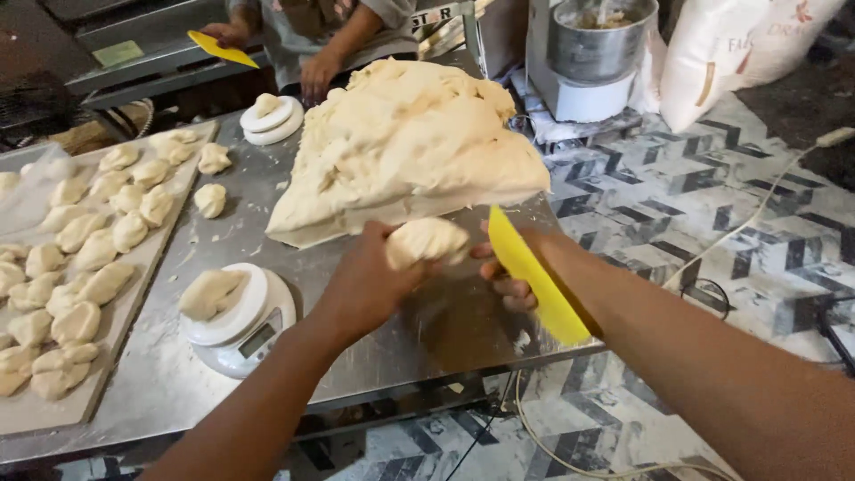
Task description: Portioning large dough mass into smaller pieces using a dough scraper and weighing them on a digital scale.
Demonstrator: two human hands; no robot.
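Note:
A big mound of pale dough (405, 142) lies on the steel table (356, 356). My left hand (365, 281) grips a small lump of dough (426, 240) at the mound's near edge. My right hand (512, 272) holds a yellow plastic scraper (534, 278) right beside that lump, its blade slanting down to the right. A white kitchen scale (240, 325) to the left of my left arm carries another dough piece (209, 292).
A board (53, 405) at the left holds several portioned dough pieces. Across the table a person's hand holds a second yellow scraper (223, 49) near another white scale (272, 120). A metal mixer bowl (597, 40) and white sacks (730, 53) stand at the back right; cables trail on the patterned floor.

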